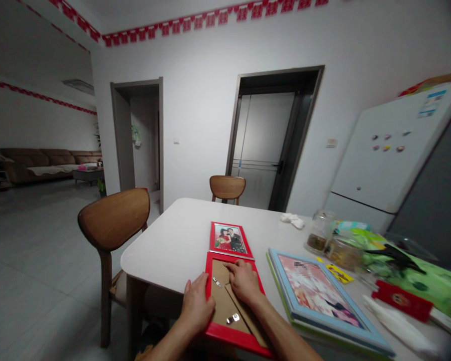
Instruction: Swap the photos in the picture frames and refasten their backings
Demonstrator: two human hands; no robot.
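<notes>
A red picture frame (230, 337) lies face down at the table's front edge, its brown backing board (222, 303) showing with small metal clips and a folded stand strip. My left hand (198, 306) holds the frame's left side, fingers pressed together along the rim. Near the top of the backing, my right hand (244, 282) has its fingertips pinched at a small metal piece (226, 265), mostly covered by the fingers. A second red frame (228, 238) with a photo of a couple lies face up just beyond, against the first.
Blue-framed pictures (319, 291) are stacked on the right. Past them stand glass jars (318, 235), green packaging (417, 281), a red packet (402, 300) and crumpled tissue (293, 220). Wooden chairs (115, 218) stand at the left and far sides of the white table (165, 245).
</notes>
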